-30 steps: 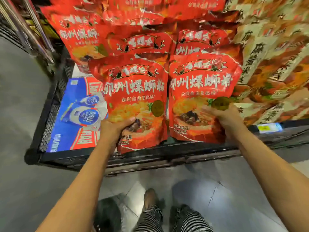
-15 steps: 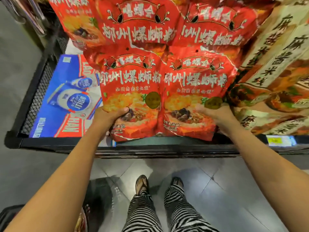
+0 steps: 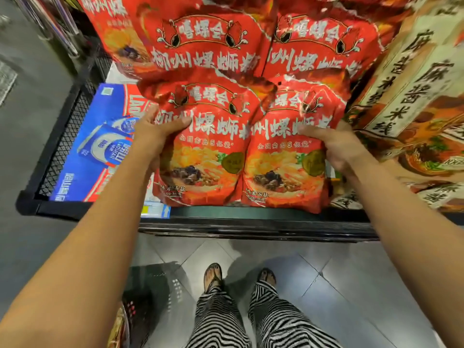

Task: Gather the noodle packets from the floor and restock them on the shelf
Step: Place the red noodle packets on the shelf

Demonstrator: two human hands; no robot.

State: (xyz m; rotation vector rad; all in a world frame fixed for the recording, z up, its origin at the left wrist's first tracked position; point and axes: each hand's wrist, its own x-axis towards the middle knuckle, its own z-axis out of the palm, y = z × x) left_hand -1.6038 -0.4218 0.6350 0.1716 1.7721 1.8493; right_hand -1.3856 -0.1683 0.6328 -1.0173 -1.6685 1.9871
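Two red noodle packets stand upright, side by side and touching, at the front edge of the shelf (image 3: 251, 223). The left-hand grip (image 3: 155, 136) is closed on the left packet (image 3: 208, 159), thumb across its face and fingers wrapped behind its left edge. The right-hand grip (image 3: 336, 146) is closed likewise on the right packet (image 3: 283, 169), thumb on the front, fingers round its right edge. A row of identical red packets (image 3: 208, 41) stands behind and above. Beige packets (image 3: 411, 84) adjoin on the right; a blue carton (image 3: 82, 177) lies on the shelf to the left. The tiled floor (image 3: 351, 285) shows below.
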